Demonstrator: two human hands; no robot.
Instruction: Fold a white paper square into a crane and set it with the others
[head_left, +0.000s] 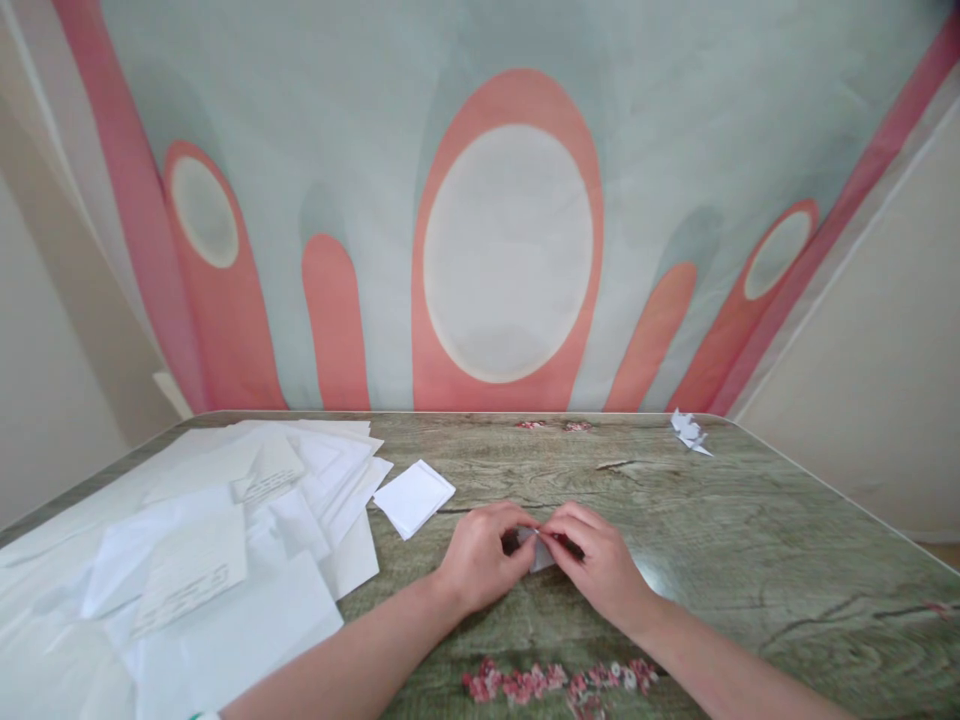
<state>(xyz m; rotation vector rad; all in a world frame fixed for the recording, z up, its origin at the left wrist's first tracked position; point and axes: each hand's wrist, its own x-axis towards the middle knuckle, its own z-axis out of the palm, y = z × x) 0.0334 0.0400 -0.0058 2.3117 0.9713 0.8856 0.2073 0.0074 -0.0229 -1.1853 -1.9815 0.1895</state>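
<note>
Between my two hands, just above the table, is a small folded piece of white paper [538, 556]. My left hand [486, 556] pinches it from the left with thumb and fingers. From the other side my right hand [597, 562] pinches its upper edge, the fingertips of both hands nearly meeting. Most of the paper's top is hidden behind the fingers. A white folded paper square [414, 498] lies flat a little to the left of my left hand.
A wide, untidy pile of white paper sheets and envelopes [289, 590] covers the left of the wood-patterned table [750, 560]. Crumpled or folded white paper [690, 432] lies at the far right. Pink blossoms [559, 682] show near the front edge. A patterned backdrop [360, 120] rises behind.
</note>
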